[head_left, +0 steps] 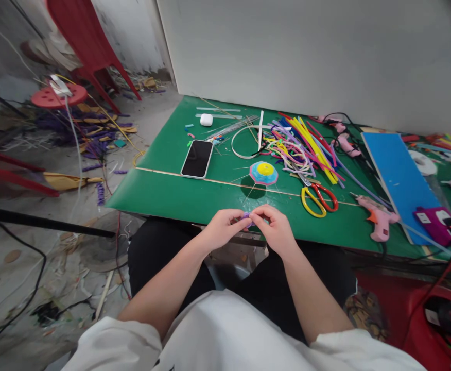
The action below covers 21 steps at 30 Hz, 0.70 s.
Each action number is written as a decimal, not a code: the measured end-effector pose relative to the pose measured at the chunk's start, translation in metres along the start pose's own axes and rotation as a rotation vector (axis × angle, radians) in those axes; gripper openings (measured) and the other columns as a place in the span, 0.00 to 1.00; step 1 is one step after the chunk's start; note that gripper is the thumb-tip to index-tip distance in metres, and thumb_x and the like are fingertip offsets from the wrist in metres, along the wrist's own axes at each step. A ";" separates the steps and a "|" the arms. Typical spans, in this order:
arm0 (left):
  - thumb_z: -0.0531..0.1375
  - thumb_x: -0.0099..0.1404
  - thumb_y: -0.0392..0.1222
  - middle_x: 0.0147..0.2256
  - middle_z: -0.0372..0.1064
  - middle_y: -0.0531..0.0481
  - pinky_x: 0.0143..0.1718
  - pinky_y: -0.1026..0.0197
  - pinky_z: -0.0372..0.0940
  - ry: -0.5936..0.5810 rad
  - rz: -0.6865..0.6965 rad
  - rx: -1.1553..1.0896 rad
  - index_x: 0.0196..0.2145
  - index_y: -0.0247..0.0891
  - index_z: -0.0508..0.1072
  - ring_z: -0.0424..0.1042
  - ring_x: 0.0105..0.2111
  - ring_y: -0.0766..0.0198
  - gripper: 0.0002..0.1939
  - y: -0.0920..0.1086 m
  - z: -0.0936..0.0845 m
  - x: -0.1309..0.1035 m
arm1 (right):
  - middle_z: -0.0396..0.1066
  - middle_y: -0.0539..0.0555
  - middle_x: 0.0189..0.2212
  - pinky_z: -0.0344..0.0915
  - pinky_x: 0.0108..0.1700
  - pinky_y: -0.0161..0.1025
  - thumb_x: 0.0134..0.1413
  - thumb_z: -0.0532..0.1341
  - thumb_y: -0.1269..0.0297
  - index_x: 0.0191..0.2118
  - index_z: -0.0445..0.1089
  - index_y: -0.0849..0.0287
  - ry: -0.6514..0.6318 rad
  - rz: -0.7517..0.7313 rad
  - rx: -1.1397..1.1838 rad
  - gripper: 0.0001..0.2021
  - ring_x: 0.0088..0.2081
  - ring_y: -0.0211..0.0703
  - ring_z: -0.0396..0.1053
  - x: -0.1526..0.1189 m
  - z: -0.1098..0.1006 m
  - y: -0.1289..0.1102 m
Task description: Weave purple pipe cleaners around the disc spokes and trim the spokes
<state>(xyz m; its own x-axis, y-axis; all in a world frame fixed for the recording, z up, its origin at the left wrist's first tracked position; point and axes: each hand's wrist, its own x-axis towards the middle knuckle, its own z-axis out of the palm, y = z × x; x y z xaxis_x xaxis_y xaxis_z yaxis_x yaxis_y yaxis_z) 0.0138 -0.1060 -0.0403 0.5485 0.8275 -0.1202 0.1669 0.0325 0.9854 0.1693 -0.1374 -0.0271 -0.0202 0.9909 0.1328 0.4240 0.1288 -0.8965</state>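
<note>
My left hand (224,226) and my right hand (275,229) meet at the table's front edge. Between their pinched fingertips is a small purple pipe-cleaner piece (247,218), mostly covered by the fingers. Just beyond them stands a little round piece (264,173), yellow in the middle with a blue band and pink rim, on thin wire-like sticks. Scissors (318,200) with one yellow and one red handle lie to the right of it. A heap of colourful pipe cleaners (289,144) spreads behind.
On the green table (152,193) lie a phone (197,158), a white earbud case (206,119) and clear sticks. To the right are a pink glue gun (380,216), a blue board (395,180), a tape roll (422,163) and cables. Scraps litter the floor at left.
</note>
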 end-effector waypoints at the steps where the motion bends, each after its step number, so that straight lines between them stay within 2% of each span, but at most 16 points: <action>1: 0.56 0.57 0.49 0.24 0.67 0.51 0.27 0.66 0.59 -0.009 -0.005 -0.021 0.26 0.33 0.70 0.65 0.25 0.67 0.14 -0.001 0.000 0.000 | 0.67 0.50 0.26 0.60 0.35 0.36 0.52 0.56 0.62 0.26 0.68 0.57 -0.006 -0.012 -0.014 0.08 0.31 0.39 0.64 0.000 -0.001 0.000; 5: 0.56 0.57 0.50 0.24 0.67 0.51 0.29 0.65 0.60 -0.022 -0.031 -0.085 0.28 0.34 0.70 0.66 0.25 0.67 0.15 -0.004 0.002 0.002 | 0.68 0.50 0.27 0.61 0.34 0.36 0.51 0.57 0.60 0.27 0.68 0.57 -0.042 0.079 0.060 0.08 0.31 0.39 0.65 0.000 -0.004 0.003; 8: 0.56 0.57 0.50 0.22 0.66 0.52 0.25 0.66 0.57 -0.030 -0.015 -0.001 0.26 0.34 0.71 0.63 0.23 0.69 0.16 -0.002 0.002 0.004 | 0.69 0.50 0.26 0.62 0.33 0.35 0.48 0.58 0.58 0.28 0.69 0.58 -0.083 0.199 0.174 0.09 0.29 0.38 0.66 0.000 -0.007 0.008; 10: 0.56 0.57 0.50 0.22 0.66 0.53 0.23 0.67 0.55 -0.039 -0.002 0.030 0.26 0.33 0.72 0.62 0.22 0.70 0.16 0.001 0.003 0.004 | 0.69 0.50 0.24 0.62 0.33 0.35 0.47 0.59 0.58 0.27 0.68 0.59 -0.103 0.230 0.214 0.09 0.28 0.38 0.65 0.000 -0.009 0.010; 17: 0.58 0.56 0.47 0.24 0.70 0.50 0.22 0.67 0.57 -0.038 -0.023 -0.052 0.27 0.33 0.74 0.65 0.23 0.68 0.13 0.007 0.009 0.002 | 0.64 0.47 0.22 0.58 0.30 0.33 0.50 0.56 0.58 0.26 0.66 0.59 -0.235 0.203 0.173 0.10 0.26 0.35 0.60 0.000 -0.021 0.004; 21: 0.59 0.55 0.47 0.25 0.71 0.49 0.27 0.66 0.61 -0.054 -0.051 -0.123 0.28 0.34 0.74 0.69 0.26 0.66 0.12 0.004 0.010 0.003 | 0.65 0.47 0.22 0.58 0.31 0.33 0.50 0.56 0.59 0.25 0.66 0.59 -0.296 0.176 0.086 0.10 0.27 0.35 0.61 0.002 -0.028 0.001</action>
<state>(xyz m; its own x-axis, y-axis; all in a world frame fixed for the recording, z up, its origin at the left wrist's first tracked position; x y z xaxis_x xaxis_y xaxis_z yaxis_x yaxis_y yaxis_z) 0.0246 -0.1093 -0.0381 0.5853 0.7919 -0.1740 0.0961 0.1454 0.9847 0.1953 -0.1360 -0.0161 -0.2204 0.9648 -0.1433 0.3663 -0.0543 -0.9289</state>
